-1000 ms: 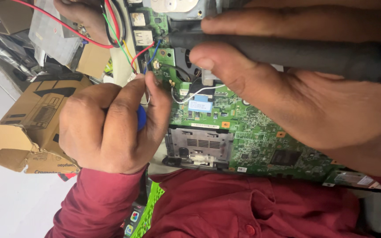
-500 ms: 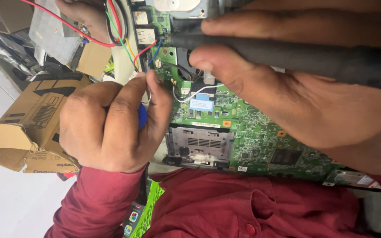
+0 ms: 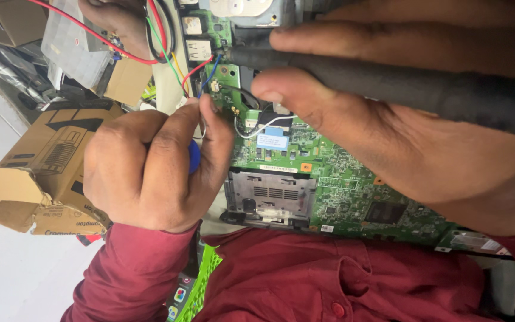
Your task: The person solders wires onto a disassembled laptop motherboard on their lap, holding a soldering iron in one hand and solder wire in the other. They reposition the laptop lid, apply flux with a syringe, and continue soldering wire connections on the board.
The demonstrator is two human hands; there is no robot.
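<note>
Hiding blue tool [image 3: 194, 156], left hand [image 3: 150, 173] fisted.

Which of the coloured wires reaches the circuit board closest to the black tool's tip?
The blue wire; it ends beside the black tool tip, unlike the red, green and yellow ones.

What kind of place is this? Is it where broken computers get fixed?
Probably yes, an electronics repair bench. A bare green circuit board lies open, loose coloured wires run to it, and the right hand holds a black rod-shaped tool at it. Cardboard boxes sit nearby.
</note>
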